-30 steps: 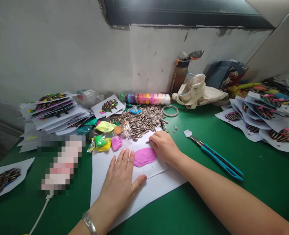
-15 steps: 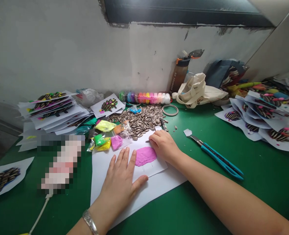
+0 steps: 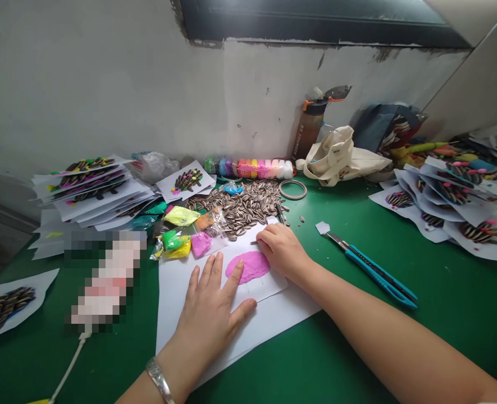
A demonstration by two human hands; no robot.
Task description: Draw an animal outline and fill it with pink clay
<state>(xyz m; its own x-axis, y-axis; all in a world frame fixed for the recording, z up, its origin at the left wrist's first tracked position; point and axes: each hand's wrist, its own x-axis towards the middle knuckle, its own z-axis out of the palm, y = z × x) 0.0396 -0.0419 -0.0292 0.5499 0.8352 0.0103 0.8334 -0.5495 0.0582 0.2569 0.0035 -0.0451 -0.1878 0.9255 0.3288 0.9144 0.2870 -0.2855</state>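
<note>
A flat patch of pink clay (image 3: 248, 266) lies on a small white card (image 3: 260, 286), which rests on a larger white sheet (image 3: 176, 286). My left hand (image 3: 208, 314) lies flat on the paper, fingers spread, index fingertip at the clay's left edge. My right hand (image 3: 281, 251) is curled at the clay's upper right edge, fingers pinched together on something thin and dark that I cannot make out. A heap of striped sunflower seeds (image 3: 242, 206) sits just beyond the card.
Small bags of coloured clay (image 3: 189, 235) lie left of the card. A blue utility knife (image 3: 372, 270) is at right. Stacks of finished seed pictures (image 3: 88, 188) stand left and also right (image 3: 454, 202). A clay tub row (image 3: 250, 168), tape ring (image 3: 292, 189), bottle (image 3: 311, 126), cloth bag (image 3: 336, 157).
My left hand has slid slightly right, its thumb spreading further along the card. The right hand has stayed at the clay's edge.
</note>
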